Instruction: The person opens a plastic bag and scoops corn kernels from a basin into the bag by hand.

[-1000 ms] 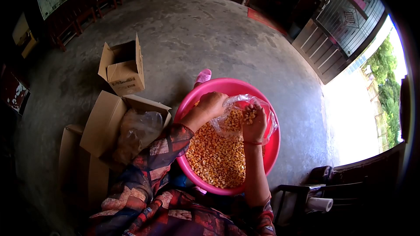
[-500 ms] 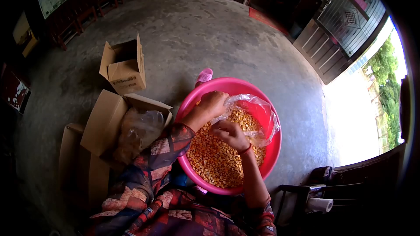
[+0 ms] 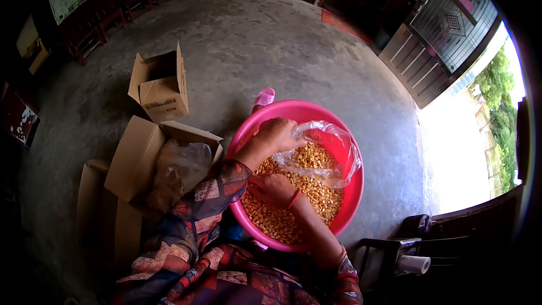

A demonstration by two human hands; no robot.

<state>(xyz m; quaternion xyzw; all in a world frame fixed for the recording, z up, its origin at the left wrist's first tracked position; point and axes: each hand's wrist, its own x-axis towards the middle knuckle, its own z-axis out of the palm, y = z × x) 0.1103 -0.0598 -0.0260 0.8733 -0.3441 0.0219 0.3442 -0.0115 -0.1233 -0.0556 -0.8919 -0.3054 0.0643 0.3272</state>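
A pink basin [image 3: 354, 203] holds many yellow corn kernels [image 3: 316, 195]. Over its upper part my left hand [image 3: 280, 134] is closed on the rim of a clear plastic bag [image 3: 333, 178], which spreads to the right with kernels showing in and under it. My right hand [image 3: 274, 189], a red bracelet at its wrist, is down at the kernels on the basin's left side, below my left forearm. Its fingers are partly hidden among the corn and in shadow.
Left of the basin stand an open cardboard box [image 3: 135, 161] with plastic bags [image 3: 183, 166] inside and a smaller open box [image 3: 164, 99] behind it. A pink shoe [image 3: 264, 97] shows beyond the basin. A white roll [image 3: 413, 264] lies at the lower right.
My right hand has gone from the bag's opening, where it held kernels, down and left to the loose corn. My left hand has stayed at the bag's rim.
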